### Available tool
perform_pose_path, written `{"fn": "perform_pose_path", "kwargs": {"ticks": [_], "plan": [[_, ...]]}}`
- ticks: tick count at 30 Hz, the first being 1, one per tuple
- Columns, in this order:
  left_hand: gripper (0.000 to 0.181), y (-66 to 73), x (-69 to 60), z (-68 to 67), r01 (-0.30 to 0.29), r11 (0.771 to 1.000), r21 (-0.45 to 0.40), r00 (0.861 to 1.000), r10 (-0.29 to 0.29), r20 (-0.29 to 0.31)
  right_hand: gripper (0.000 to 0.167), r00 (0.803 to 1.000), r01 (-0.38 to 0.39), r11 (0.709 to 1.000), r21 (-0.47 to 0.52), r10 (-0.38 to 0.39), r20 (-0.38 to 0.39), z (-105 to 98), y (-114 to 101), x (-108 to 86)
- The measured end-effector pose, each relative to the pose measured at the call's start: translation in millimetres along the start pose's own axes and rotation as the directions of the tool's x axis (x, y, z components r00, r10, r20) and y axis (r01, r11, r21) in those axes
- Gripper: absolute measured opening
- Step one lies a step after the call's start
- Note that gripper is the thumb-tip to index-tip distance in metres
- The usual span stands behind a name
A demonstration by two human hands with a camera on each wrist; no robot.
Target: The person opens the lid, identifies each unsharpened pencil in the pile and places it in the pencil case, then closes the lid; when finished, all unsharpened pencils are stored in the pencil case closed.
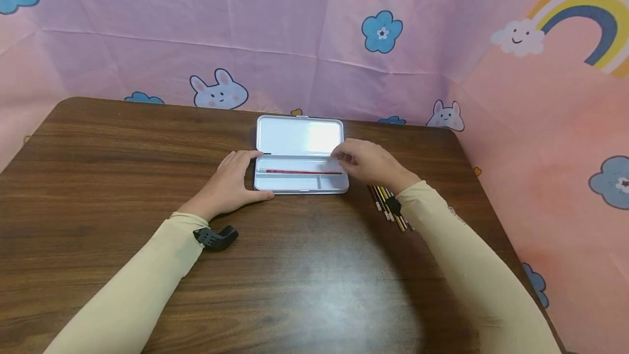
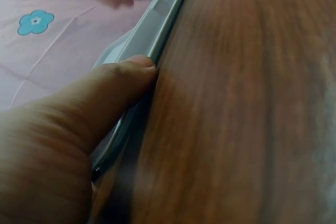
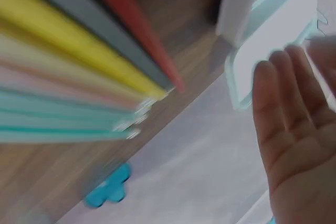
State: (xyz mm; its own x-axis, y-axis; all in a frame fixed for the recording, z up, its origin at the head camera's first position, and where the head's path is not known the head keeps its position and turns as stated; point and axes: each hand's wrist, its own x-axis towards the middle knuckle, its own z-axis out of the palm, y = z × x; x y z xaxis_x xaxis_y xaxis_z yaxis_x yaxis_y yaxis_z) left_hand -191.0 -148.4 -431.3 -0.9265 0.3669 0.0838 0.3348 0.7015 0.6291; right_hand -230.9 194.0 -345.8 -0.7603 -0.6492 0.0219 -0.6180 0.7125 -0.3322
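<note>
An open white pencil case (image 1: 287,183) lies on the table, its lid (image 1: 282,135) tipped back toward the wall. One red pencil (image 1: 300,172) lies lengthwise in its long compartment. My left hand (image 1: 226,187) holds the case's left end, thumb on the front edge and fingers at the back; the left wrist view shows the thumb (image 2: 126,74) pressed on the rim. Over the case's right end hovers my right hand (image 1: 371,161), fingers loosely bent. In the right wrist view those fingers (image 3: 294,93) look fairly straight, and nothing shows in them.
A bunch of coloured pencils (image 1: 385,201) lies on the wooden table (image 1: 275,277), right of the case and partly under my right forearm. Patterned cloth (image 1: 304,31) hangs behind the table and along its right side.
</note>
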Motion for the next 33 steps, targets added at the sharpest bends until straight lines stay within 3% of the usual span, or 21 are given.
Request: {"fn": "perform_pose_path", "kwargs": {"ticks": [5, 8, 11, 15, 18, 20, 33], "plan": [[0.102, 0.2, -0.3, -2.1, -0.008, 1.0, 0.009, 1.0, 0.008, 0.009, 0.025, 0.981, -0.124, 0.988, 0.094, 0.137, -0.14, -7.0, 24.0, -40.5], [0.102, -0.1, -1.4, -1.3, -0.005, 1.0, 0.011, 1.0, 0.005, 0.015, 0.029, 0.957, -0.229, 0.958, 0.171, 0.254, -0.141, -6.9, 40.5, -64.3], [0.103, -0.4, -2.5, -1.0, 0.001, 1.0, 0.011, 1.0, -0.001, 0.014, 0.033, 0.93, -0.328, 0.917, 0.226, 0.355, -0.092, -5.9, 54.3, -84.1], [0.102, -0.7, -1.5, -0.9, -0.01, 1.0, 0.011, 1.0, 0.01, -0.004, 0.035, 0.888, -0.443, 0.837, 0.321, 0.458, 0.033, -4.2, 63.3, -102.7], [0.101, -1.2, -0.4, -1.2, -0.015, 1.0, 0.009, 1.0, 0.015, -0.009, 0.038, 0.864, -0.493, 0.779, 0.388, 0.492, 0.111, -2.3, 64.0, -110.2], [0.101, -1.4, -0.9, -0.8, -0.014, 1.0, 0.004, 1.0, 0.014, -0.01, 0.038, 0.856, -0.508, 0.763, 0.399, 0.5, 0.133, -0.8, 63.1, -113.6], [0.101, -0.2, -0.4, -1.5, -0.02, 1.0, 0.0, 1.0, 0.02, -0.01, 0.03, 0.847, -0.529, 0.795, 0.296, 0.513, 0.136, 4.1, 60.6, -121.3]]}}
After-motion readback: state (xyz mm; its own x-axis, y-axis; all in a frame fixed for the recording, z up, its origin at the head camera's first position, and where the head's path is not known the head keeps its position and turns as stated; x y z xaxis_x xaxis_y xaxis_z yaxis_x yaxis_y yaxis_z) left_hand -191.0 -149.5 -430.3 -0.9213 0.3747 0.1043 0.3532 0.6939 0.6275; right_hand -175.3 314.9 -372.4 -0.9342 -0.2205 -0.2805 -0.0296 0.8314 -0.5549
